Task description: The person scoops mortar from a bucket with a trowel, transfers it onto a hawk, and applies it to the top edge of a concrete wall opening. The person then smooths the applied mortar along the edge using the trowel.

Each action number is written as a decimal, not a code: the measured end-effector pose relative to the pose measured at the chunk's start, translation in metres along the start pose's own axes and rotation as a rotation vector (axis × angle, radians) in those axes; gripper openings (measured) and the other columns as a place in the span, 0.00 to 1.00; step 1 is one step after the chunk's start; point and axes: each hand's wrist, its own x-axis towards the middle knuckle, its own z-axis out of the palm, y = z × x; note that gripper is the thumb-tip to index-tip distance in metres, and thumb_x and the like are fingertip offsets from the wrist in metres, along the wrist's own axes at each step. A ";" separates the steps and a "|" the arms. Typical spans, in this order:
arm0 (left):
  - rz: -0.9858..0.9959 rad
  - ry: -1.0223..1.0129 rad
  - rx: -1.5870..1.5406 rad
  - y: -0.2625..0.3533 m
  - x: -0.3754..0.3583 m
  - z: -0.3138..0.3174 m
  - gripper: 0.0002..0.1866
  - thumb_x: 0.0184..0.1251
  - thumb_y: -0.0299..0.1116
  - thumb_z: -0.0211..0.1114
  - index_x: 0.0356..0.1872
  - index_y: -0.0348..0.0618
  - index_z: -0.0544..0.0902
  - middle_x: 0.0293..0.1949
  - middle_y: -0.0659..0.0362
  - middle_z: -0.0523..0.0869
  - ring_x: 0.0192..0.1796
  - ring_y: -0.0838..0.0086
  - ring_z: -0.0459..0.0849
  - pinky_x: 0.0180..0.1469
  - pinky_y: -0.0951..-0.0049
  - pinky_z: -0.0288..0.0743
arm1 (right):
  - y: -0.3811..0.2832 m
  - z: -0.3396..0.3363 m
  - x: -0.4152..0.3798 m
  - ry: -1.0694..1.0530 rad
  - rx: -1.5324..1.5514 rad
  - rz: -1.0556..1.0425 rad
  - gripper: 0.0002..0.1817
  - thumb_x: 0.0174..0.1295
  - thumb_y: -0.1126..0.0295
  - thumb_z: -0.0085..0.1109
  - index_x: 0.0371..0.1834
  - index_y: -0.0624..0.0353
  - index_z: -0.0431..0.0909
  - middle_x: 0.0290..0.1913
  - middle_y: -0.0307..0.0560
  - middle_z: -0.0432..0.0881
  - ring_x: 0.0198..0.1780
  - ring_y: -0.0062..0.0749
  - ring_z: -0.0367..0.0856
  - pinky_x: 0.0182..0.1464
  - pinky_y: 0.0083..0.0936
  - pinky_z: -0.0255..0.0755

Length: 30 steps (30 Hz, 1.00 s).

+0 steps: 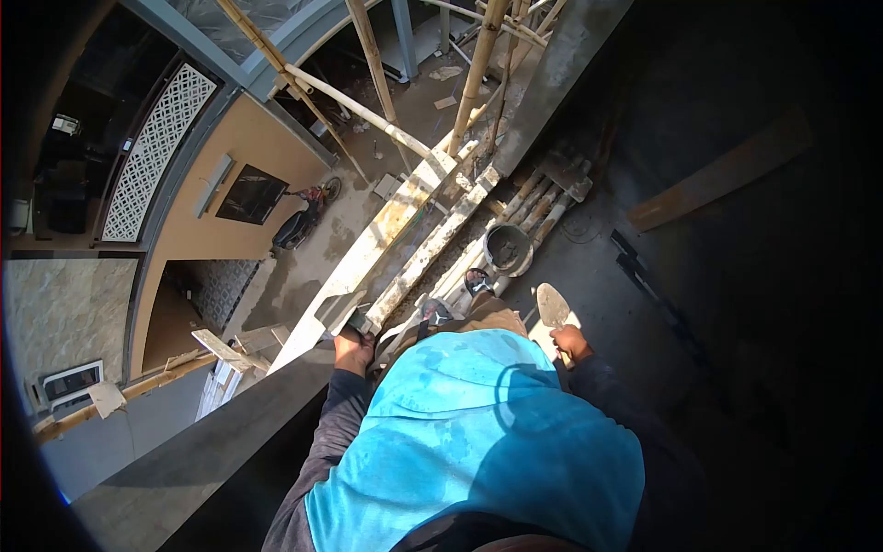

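Observation:
My right hand [572,344], at the right side of my blue shirt, is closed around the handle of a trowel [553,305]. The trowel's pointed blade is smeared with pale mortar and tilts up and away from me. On the other side, my left hand [352,351] grips a flat grey plastering float [339,311] beside the wooden planks; part of its handle is hidden by the fingers. A round bucket [508,248] with grey mortar in it stands ahead of my feet, on the bamboo poles.
I stand high on scaffolding of bamboo poles [479,78] and mortar-stained planks [391,221]. Far below, a motorcycle [299,221] is parked by a tan wall [207,221]. A concrete ledge [230,442] runs at lower left. A long board [722,175] lies in shadow at right.

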 end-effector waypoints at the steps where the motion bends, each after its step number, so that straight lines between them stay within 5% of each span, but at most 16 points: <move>1: -0.030 -0.017 -0.012 -0.004 0.002 -0.003 0.10 0.74 0.45 0.49 0.44 0.53 0.74 0.34 0.63 0.78 0.27 0.73 0.73 0.21 0.74 0.63 | -0.010 -0.001 -0.011 0.049 -0.006 -0.059 0.16 0.56 0.64 0.55 0.20 0.69 0.78 0.18 0.52 0.79 0.16 0.38 0.79 0.21 0.36 0.72; 6: -0.002 0.037 0.155 -0.024 -0.013 0.002 0.13 0.74 0.40 0.47 0.45 0.49 0.80 0.31 0.60 0.81 0.27 0.74 0.77 0.23 0.74 0.68 | -0.040 -0.005 -0.031 0.173 0.010 -0.139 0.13 0.59 0.65 0.52 0.41 0.65 0.72 0.18 0.49 0.76 0.17 0.37 0.77 0.23 0.32 0.74; 9: 0.012 0.063 0.189 -0.040 -0.004 -0.015 0.09 0.72 0.35 0.53 0.47 0.47 0.77 0.37 0.56 0.82 0.32 0.69 0.81 0.29 0.67 0.74 | -0.038 -0.008 -0.030 -0.022 0.121 -0.068 0.11 0.60 0.67 0.53 0.40 0.65 0.73 0.19 0.47 0.76 0.17 0.36 0.77 0.20 0.32 0.72; 13: 0.152 -0.086 0.239 -0.067 0.024 -0.047 0.15 0.65 0.26 0.62 0.52 0.45 0.73 0.45 0.55 0.83 0.45 0.66 0.83 0.42 0.59 0.78 | -0.029 0.004 -0.046 0.180 -0.176 -0.123 0.13 0.62 0.67 0.55 0.43 0.66 0.71 0.25 0.48 0.76 0.18 0.35 0.76 0.17 0.31 0.71; 17: 0.075 0.019 0.495 -0.084 0.055 -0.066 0.17 0.66 0.26 0.61 0.55 0.41 0.72 0.49 0.57 0.82 0.50 0.70 0.80 0.50 0.70 0.75 | -0.010 0.012 -0.040 0.049 -0.082 0.052 0.16 0.61 0.67 0.55 0.46 0.67 0.70 0.25 0.51 0.76 0.19 0.37 0.78 0.17 0.31 0.72; 19: 0.045 0.002 0.585 -0.100 0.077 -0.081 0.17 0.66 0.25 0.60 0.55 0.40 0.72 0.49 0.57 0.81 0.49 0.70 0.80 0.50 0.71 0.74 | -0.006 0.016 -0.044 0.089 -0.167 0.037 0.19 0.61 0.66 0.56 0.52 0.67 0.70 0.28 0.53 0.79 0.20 0.38 0.79 0.20 0.31 0.74; 21: 0.241 -0.120 0.692 -0.122 0.094 -0.089 0.17 0.66 0.27 0.59 0.55 0.40 0.73 0.49 0.57 0.81 0.50 0.71 0.80 0.51 0.72 0.74 | -0.002 0.018 -0.035 0.233 -0.239 -0.125 0.25 0.61 0.65 0.57 0.59 0.65 0.68 0.33 0.56 0.82 0.22 0.38 0.81 0.25 0.31 0.77; 23: 0.273 -0.123 0.685 -0.145 0.109 -0.102 0.16 0.66 0.28 0.59 0.55 0.40 0.74 0.49 0.56 0.82 0.50 0.69 0.80 0.52 0.71 0.73 | -0.048 0.012 -0.047 0.153 -0.245 0.049 0.29 0.61 0.64 0.57 0.65 0.62 0.65 0.38 0.58 0.83 0.25 0.39 0.83 0.29 0.33 0.78; 25: 0.553 -0.238 1.195 -0.150 0.103 -0.090 0.16 0.67 0.34 0.59 0.52 0.38 0.78 0.49 0.54 0.84 0.49 0.67 0.82 0.51 0.70 0.75 | -0.065 0.009 -0.030 0.089 -0.401 0.126 0.29 0.61 0.63 0.56 0.65 0.61 0.65 0.40 0.58 0.83 0.29 0.40 0.85 0.31 0.33 0.79; 26: 0.698 -0.312 1.454 -0.171 0.131 -0.116 0.18 0.67 0.37 0.59 0.54 0.37 0.78 0.51 0.52 0.83 0.51 0.65 0.82 0.53 0.70 0.74 | -0.024 0.012 0.013 0.179 -0.576 -0.032 0.28 0.61 0.63 0.57 0.64 0.61 0.65 0.41 0.58 0.83 0.32 0.40 0.85 0.34 0.33 0.79; 27: 0.672 -0.285 1.452 -0.173 0.120 -0.101 0.18 0.67 0.37 0.59 0.54 0.37 0.78 0.51 0.52 0.83 0.51 0.65 0.82 0.53 0.70 0.74 | -0.027 0.011 0.027 0.152 -0.598 -0.031 0.28 0.61 0.63 0.57 0.64 0.61 0.65 0.41 0.58 0.83 0.32 0.40 0.85 0.34 0.33 0.79; 29: 0.505 -0.486 1.375 -0.159 0.083 -0.037 0.19 0.67 0.39 0.58 0.52 0.36 0.78 0.50 0.51 0.83 0.51 0.64 0.82 0.53 0.68 0.75 | -0.049 0.014 0.055 0.045 -0.497 0.111 0.30 0.60 0.60 0.57 0.64 0.62 0.65 0.51 0.62 0.81 0.55 0.48 0.80 0.57 0.36 0.72; 30: 0.477 -0.446 1.374 -0.181 0.097 -0.051 0.19 0.67 0.39 0.58 0.52 0.36 0.78 0.50 0.51 0.83 0.51 0.64 0.82 0.53 0.68 0.75 | -0.055 0.015 0.073 0.001 -0.484 0.156 0.29 0.60 0.61 0.57 0.63 0.63 0.65 0.52 0.62 0.80 0.56 0.49 0.79 0.58 0.36 0.71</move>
